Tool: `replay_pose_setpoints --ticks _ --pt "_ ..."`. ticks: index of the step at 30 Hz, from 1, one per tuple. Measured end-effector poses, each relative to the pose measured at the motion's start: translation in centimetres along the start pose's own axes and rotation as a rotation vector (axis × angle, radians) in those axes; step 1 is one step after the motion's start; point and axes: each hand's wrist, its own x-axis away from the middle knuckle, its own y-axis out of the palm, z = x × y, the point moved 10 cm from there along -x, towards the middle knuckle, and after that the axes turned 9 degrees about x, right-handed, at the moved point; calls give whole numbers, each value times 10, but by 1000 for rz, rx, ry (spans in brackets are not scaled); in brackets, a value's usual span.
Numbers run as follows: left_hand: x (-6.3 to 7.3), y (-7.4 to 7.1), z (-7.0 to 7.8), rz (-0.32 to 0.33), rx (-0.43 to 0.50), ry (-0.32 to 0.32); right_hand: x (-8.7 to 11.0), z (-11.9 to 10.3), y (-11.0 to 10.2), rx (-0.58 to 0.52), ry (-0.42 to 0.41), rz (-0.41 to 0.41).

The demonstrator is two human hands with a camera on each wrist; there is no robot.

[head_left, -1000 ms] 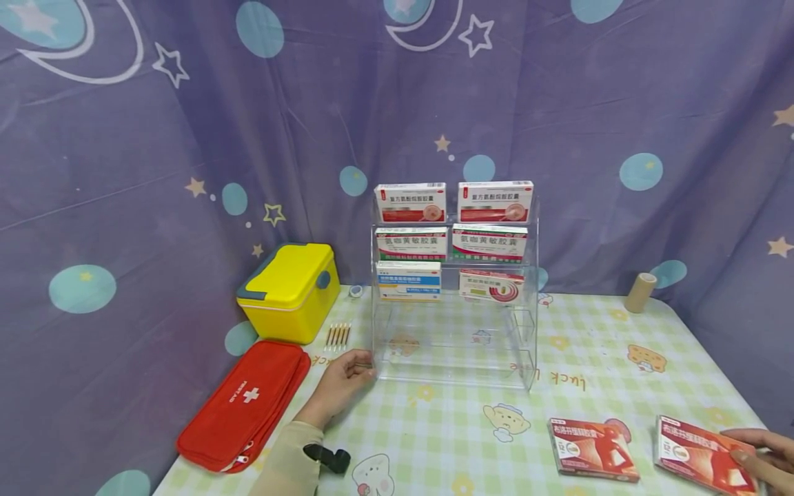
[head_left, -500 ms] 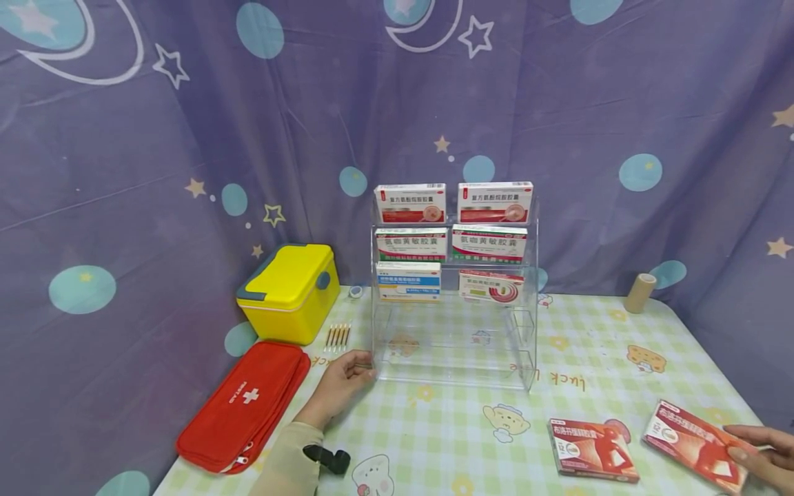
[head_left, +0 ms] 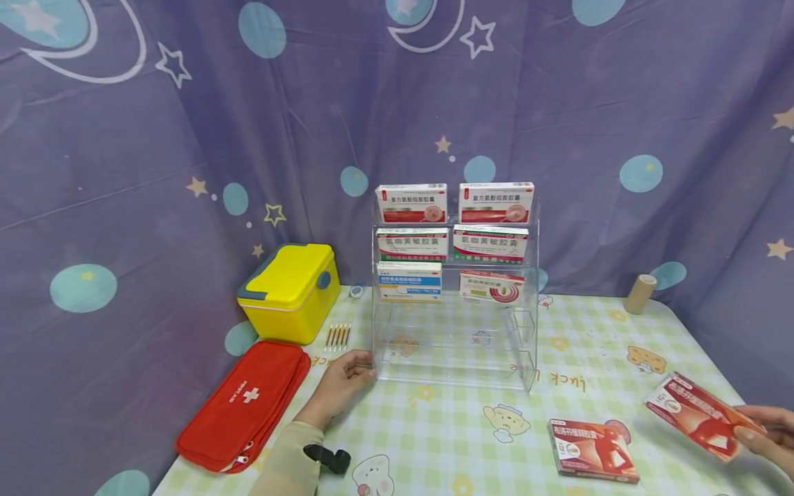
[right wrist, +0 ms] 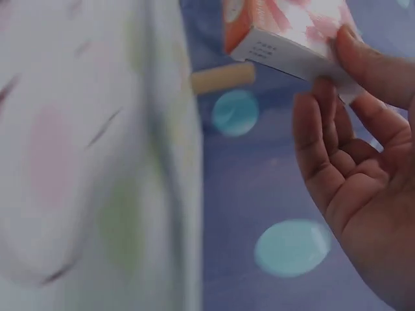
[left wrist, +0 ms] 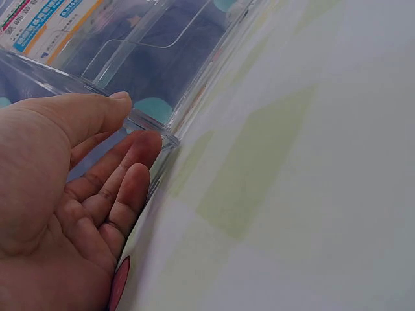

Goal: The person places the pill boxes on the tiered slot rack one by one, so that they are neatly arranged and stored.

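Observation:
My right hand pinches a red medicine box by its right end, thumb on the printed face. The box is tilted, raised over the right side of the table; in the right wrist view its white end faces the camera. A matching red medicine box lies flat to its left. My left hand holds the lower left edge of the clear display rack, thumb and fingertips at its corner in the left wrist view. Medicine boxes fill the rack's upper three tiers, two per tier.
Left of the rack stands a yellow case with a red first-aid pouch in front of it. Several thin brown-and-white sticks lie beside the case. A tan roll stands at the back right, before the purple curtain.
My right hand has lifted the red medicine box off the table, moving it up and away from me. My left hand stays at the rack's corner.

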Motion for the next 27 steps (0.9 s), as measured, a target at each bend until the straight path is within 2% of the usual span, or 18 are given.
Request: replay_pose_setpoints --ticks 3,7,12,15,18,24,27 --pt "0 0 -1 4 4 -11 -9 -39 0 -43 -59 32" --pt "-1 -1 -2 15 14 -23 -26 -93 6 -38 -139 10" --pt "-1 -3 -2 21 15 -22 -45 -161 31 151 -249 -74" --pt "-1 -3 -2 20 14 -24 -55 -197 56 286 -285 -142" --pt "-1 -3 -2 19 12 -17 -64 -231 88 337 -318 -220" --pt "-2 -1 -3 20 11 -21 -67 -291 162 297 -451 -330" --pt "-2 -1 -3 23 14 -25 -67 -305 201 281 -451 -391"
